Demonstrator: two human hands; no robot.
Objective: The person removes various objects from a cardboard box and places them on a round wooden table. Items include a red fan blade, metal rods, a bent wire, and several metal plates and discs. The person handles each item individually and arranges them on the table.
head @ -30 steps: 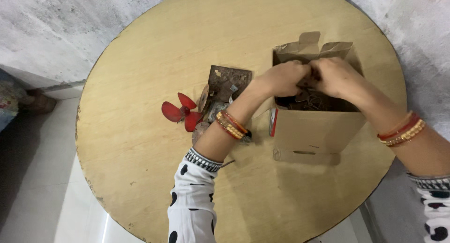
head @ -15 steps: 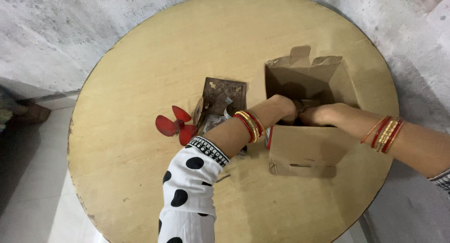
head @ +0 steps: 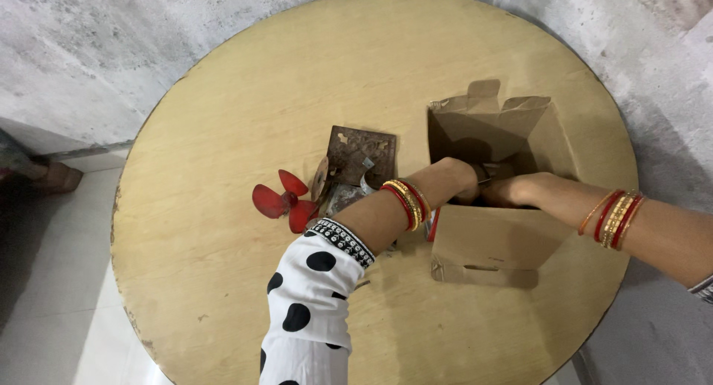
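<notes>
Both hands, left hand [head: 459, 178] and right hand [head: 520, 190], reach inside the open cardboard box [head: 486, 240] near the round table's [head: 208, 132] right edge (grip hidden, cannot tell). Red propeller [head: 282, 201] lies left; open tabletop beyond.

Red propeller [head: 282, 201], brown square plate [head: 362, 156]

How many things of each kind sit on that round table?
Cardboard box: 1
Red propeller: 1
Dark square plate: 1
Small metal bits beside the plate: too jumbled to count
Total clearly told apart: 3, with both hands, left hand and right hand, inside the box.
</notes>
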